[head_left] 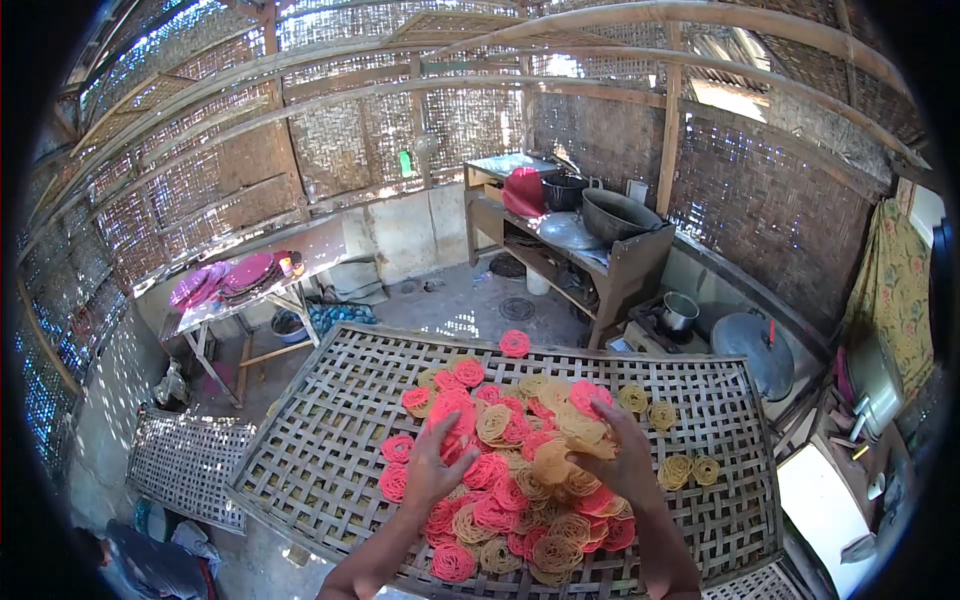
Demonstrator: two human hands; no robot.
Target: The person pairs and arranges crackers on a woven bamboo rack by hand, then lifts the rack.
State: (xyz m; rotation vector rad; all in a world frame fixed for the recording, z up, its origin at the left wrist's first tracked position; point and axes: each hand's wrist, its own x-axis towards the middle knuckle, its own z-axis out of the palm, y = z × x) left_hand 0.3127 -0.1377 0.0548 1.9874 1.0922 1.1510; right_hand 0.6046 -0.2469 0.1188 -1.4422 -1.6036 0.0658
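Note:
A heap of round, lacy coiled crackers, pink ones (453, 562) and tan ones (557, 553), lies on a woven bamboo tray (320, 430) in front of me. At the heap's left side, my left hand (437, 470) has its fingers curled round some pink crackers (452, 415). My right hand (622, 462), on the other side, grips a bunch of tan crackers (583, 428), with a pink one at its fingertips. The undersides of both bunches are hidden. Several tan crackers (675, 471) lie apart on the right of the tray, and one pink cracker (515, 343) sits at its far edge.
A wooden bench (640, 262) with a big pot (615, 215) stands behind the tray. To the right are a saucepan (680, 311) on a stove and a large round lid (752, 352). A small table (215, 312) stands left; a person (150, 565) is at lower left.

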